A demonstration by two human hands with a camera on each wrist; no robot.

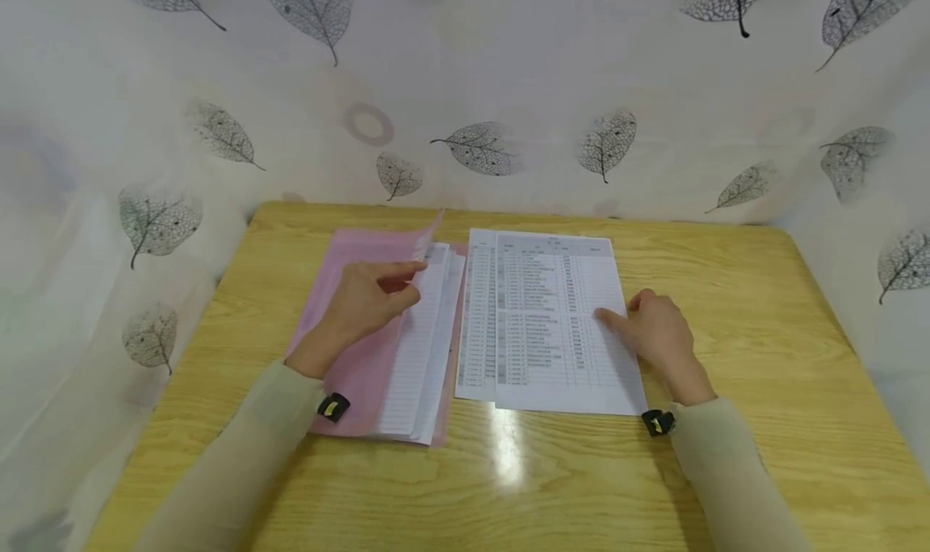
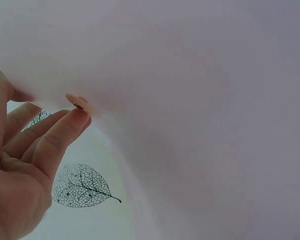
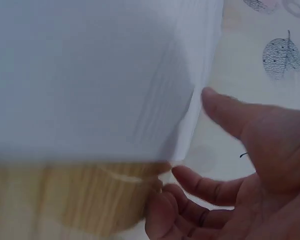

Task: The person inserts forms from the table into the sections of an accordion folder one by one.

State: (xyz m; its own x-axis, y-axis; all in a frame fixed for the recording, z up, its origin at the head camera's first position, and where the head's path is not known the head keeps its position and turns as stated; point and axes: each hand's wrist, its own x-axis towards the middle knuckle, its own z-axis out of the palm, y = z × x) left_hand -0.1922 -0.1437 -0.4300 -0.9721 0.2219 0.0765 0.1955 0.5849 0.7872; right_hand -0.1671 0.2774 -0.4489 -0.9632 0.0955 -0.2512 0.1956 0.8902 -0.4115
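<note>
Soft, even light fills the head view, with a white glare patch on the tabletop (image 1: 506, 447) at 6 o'clock and bowed edges. Both wrist views are blurred, the papers (image 3: 90, 75) washed out close-up.

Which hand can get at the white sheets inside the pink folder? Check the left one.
Probably yes: the left hand pinches the pink folder cover lifted, leaving the white sheets beneath uncovered.

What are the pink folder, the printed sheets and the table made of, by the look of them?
The pink folder looks like thin, half-clear plastic: its cover bends softly where the left hand lifts it. The printed sheets seem plain matte white paper with rows of black print. The table shows pale wood grain under a glossy coat that mirrors a light, possibly laminate.
</note>
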